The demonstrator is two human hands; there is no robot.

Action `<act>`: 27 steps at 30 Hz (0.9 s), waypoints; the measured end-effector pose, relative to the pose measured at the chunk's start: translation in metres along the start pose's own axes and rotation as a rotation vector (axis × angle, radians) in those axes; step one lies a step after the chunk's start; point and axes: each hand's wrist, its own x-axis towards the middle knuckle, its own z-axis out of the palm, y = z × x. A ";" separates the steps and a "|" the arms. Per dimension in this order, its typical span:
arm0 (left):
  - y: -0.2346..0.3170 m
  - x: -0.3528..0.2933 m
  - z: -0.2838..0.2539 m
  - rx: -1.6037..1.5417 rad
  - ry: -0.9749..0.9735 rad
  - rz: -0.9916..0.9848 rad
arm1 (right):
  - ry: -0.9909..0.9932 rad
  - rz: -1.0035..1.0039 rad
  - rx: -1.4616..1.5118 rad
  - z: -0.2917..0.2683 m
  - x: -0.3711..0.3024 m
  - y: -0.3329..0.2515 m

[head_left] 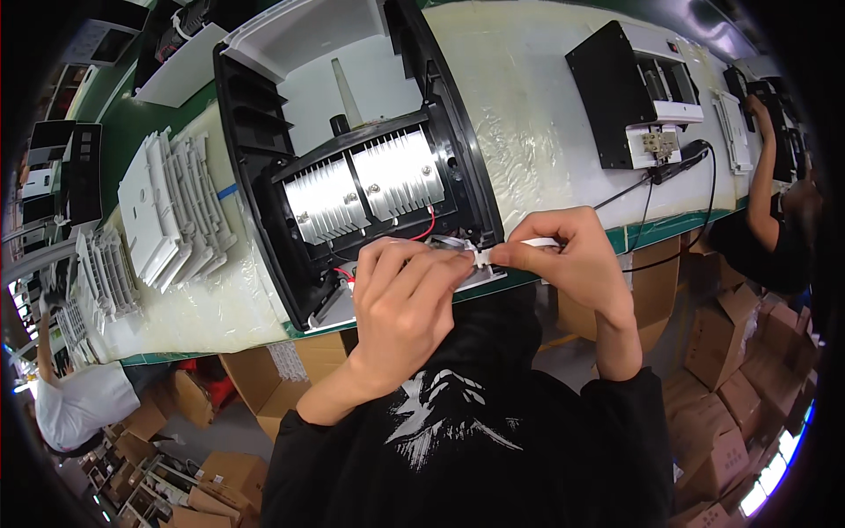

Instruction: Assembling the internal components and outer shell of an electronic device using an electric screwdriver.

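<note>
On one bench [532,158] near two heatsinks [396,172], right hand [572,260] pinches one white connector [481,258], left hand [400,295] curled, grip unclear.

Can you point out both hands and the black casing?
Left hand [400,289]: head view, back of the hand.
Right hand [576,260]: head view, back of the hand.
Black casing [248,180]: head view, left wall.

Shiny, ribbed metal blocks [398,176] sit in a matt black plastic housing [245,150] at the near edge of the bench [673,227]; glossy, wrinkled plastic film [528,132] covers its top.
</note>
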 end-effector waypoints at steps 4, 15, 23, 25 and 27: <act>-0.002 0.001 0.005 -0.025 0.038 0.013 | 0.017 -0.098 0.071 -0.002 -0.001 0.003; -0.002 0.002 0.006 -0.008 0.025 0.019 | -0.019 -0.019 0.093 -0.007 0.002 0.008; -0.003 0.006 -0.001 0.025 -0.014 0.008 | -0.071 0.034 0.194 0.005 0.008 0.056; -0.008 -0.001 0.001 -0.012 -0.001 0.012 | -0.060 0.002 0.440 0.029 0.005 0.091; -0.003 -0.002 0.001 -0.031 0.107 0.028 | -0.075 -0.022 0.520 0.039 -0.001 0.102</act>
